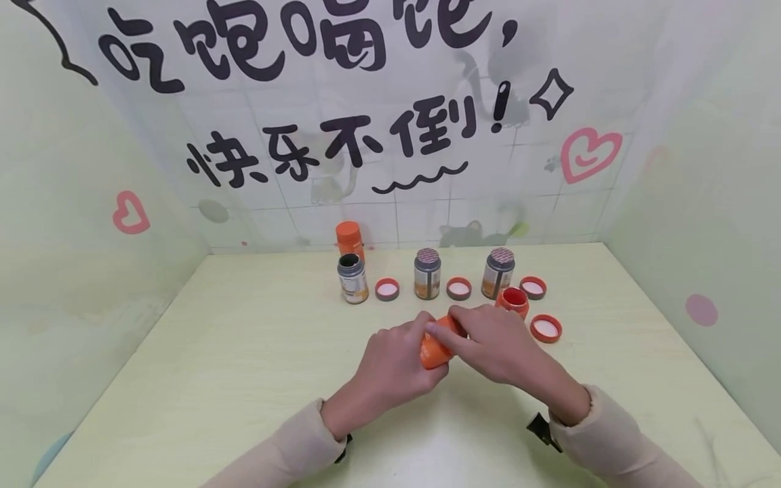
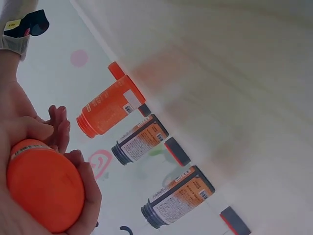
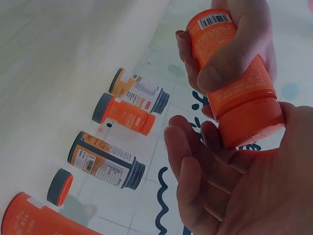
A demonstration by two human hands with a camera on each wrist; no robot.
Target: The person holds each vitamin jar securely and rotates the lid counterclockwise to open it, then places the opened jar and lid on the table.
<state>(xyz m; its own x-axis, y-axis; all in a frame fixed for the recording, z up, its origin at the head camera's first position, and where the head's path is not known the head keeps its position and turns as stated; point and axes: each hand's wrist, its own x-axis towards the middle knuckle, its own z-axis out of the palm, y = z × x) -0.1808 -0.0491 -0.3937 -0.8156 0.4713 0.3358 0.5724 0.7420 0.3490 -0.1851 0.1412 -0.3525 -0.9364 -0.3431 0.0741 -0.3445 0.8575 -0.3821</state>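
My left hand (image 1: 393,362) grips an orange bottle (image 1: 434,352), which tilts above the table in front of me. In the right wrist view its orange cap (image 3: 252,122) is on the bottle's neck. The right hand (image 1: 497,342) holds this cap end, with the cap between the thumb side and the curled fingers. From the left wrist the round orange base of the bottle faces the camera. Just beyond the right hand stands an uncapped orange bottle (image 1: 512,301), partly hidden by that hand. Its red-rimmed lid (image 1: 546,329) lies beside it, white inside up.
Behind stand two grey bottles with patterned seals, one in the middle (image 1: 427,274) and one on the right (image 1: 499,271). An open grey bottle (image 1: 352,281) stands left, before a capped orange bottle (image 1: 349,234). Lids (image 1: 387,289) lie between them. Walls enclose the table (image 1: 244,359).
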